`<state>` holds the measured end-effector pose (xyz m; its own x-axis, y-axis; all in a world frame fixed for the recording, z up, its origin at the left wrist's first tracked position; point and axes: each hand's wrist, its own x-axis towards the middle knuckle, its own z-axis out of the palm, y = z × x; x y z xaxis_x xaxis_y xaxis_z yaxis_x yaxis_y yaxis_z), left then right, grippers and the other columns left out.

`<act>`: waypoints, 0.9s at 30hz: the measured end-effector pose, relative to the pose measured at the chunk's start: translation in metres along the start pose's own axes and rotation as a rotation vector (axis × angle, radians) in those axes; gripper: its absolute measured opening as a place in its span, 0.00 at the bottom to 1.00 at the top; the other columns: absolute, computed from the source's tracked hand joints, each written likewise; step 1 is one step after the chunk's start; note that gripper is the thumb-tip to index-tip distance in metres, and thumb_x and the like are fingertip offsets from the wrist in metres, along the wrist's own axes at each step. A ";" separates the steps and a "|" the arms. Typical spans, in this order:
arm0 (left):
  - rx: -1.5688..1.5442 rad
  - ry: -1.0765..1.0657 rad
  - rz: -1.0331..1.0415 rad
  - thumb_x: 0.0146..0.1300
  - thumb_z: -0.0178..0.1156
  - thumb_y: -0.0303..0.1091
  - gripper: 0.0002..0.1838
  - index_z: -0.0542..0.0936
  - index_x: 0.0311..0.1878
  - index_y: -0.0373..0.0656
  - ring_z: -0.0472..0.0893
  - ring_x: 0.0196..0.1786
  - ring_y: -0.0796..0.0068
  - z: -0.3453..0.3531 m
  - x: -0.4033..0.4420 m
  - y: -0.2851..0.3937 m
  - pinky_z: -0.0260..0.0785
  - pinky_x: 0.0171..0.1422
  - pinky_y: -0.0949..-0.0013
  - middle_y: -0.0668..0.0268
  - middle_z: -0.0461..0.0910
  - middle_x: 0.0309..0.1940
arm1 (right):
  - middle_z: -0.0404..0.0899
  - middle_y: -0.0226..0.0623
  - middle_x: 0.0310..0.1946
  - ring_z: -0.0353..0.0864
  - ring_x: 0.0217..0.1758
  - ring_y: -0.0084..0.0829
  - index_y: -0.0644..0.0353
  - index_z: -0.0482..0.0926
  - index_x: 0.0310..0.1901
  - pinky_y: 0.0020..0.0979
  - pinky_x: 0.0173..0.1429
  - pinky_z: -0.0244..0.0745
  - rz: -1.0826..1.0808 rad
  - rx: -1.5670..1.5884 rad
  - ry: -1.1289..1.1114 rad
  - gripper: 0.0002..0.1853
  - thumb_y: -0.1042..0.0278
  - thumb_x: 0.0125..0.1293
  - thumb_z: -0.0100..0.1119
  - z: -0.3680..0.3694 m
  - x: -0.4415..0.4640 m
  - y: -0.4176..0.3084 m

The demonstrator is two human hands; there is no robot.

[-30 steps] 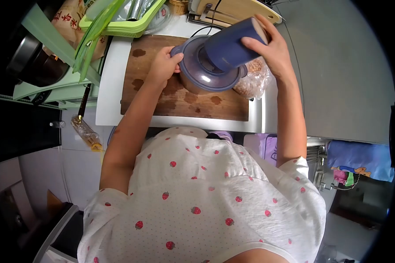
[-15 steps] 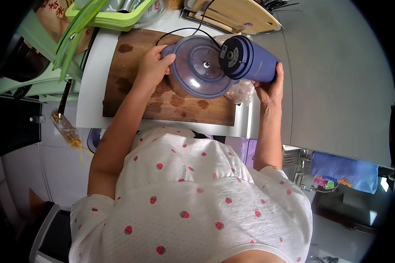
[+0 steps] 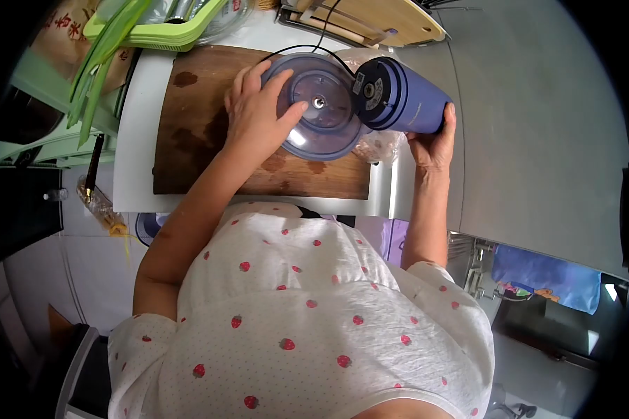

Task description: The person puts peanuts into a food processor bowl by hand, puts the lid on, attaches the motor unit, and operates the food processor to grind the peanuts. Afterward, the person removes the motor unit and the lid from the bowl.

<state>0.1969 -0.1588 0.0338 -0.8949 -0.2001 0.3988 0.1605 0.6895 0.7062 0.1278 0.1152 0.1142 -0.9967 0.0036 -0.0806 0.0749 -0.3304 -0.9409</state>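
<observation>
A round, see-through bluish lid (image 3: 321, 136) with a small metal shaft at its centre sits on a bowl above the wooden cutting board. Over the lid's left edge, my left hand (image 3: 255, 112) has its fingers spread; whether the fingertips touch it I cannot tell. My right hand (image 3: 437, 140) is wrapped round the far end of a blue food chopper motor unit (image 3: 412, 101). That unit is tilted on its side, its black underside facing the lid, close to the lid's right edge. Most of the bowl is hidden beneath the lid.
The wet-spotted cutting board (image 3: 196, 167) lies on a white counter. Behind the lid runs a black cord (image 3: 325, 28), and a plastic bag (image 3: 381, 146) lies to its right. A green basket (image 3: 168, 35), spring onions (image 3: 101, 66) and a board rack (image 3: 370, 24) stand at the back.
My left hand has let go of the lid's left rim tab and spread its fingers over the lid. My right hand still holds the motor unit, nearly unmoved.
</observation>
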 end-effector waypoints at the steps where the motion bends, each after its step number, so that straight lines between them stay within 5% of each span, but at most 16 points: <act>1: 0.014 -0.002 0.011 0.55 0.63 0.48 0.27 0.75 0.58 0.50 0.59 0.67 0.53 -0.001 0.000 0.001 0.48 0.69 0.50 0.54 0.63 0.63 | 0.77 0.33 0.45 0.79 0.47 0.34 0.54 0.72 0.50 0.38 0.47 0.78 0.006 0.027 0.015 0.24 0.46 0.60 0.60 -0.003 0.002 0.002; 11: 0.083 0.011 0.009 0.52 0.65 0.47 0.26 0.77 0.55 0.51 0.56 0.69 0.54 -0.001 0.001 0.005 0.45 0.70 0.50 0.56 0.64 0.63 | 0.75 0.34 0.50 0.77 0.52 0.37 0.55 0.70 0.53 0.44 0.54 0.75 0.026 0.106 0.047 0.27 0.46 0.59 0.61 -0.009 0.009 0.003; 20: 0.185 0.010 0.084 0.45 0.69 0.47 0.27 0.79 0.48 0.45 0.60 0.66 0.57 0.013 0.026 0.030 0.44 0.67 0.43 0.57 0.69 0.57 | 0.76 0.32 0.48 0.77 0.51 0.33 0.54 0.71 0.51 0.38 0.52 0.76 -0.004 0.072 0.012 0.24 0.48 0.60 0.61 -0.002 0.002 0.000; 27: 0.257 -0.072 0.067 0.46 0.68 0.46 0.30 0.75 0.55 0.48 0.62 0.65 0.59 0.023 0.032 0.029 0.46 0.67 0.48 0.61 0.70 0.56 | 0.75 0.35 0.49 0.76 0.52 0.35 0.56 0.71 0.53 0.38 0.53 0.75 -0.043 0.033 0.020 0.25 0.47 0.60 0.60 -0.006 -0.001 -0.002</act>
<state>0.1631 -0.1289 0.0538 -0.9146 -0.1046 0.3907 0.1174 0.8557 0.5040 0.1283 0.1214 0.1139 -0.9982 0.0370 -0.0470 0.0305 -0.3605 -0.9323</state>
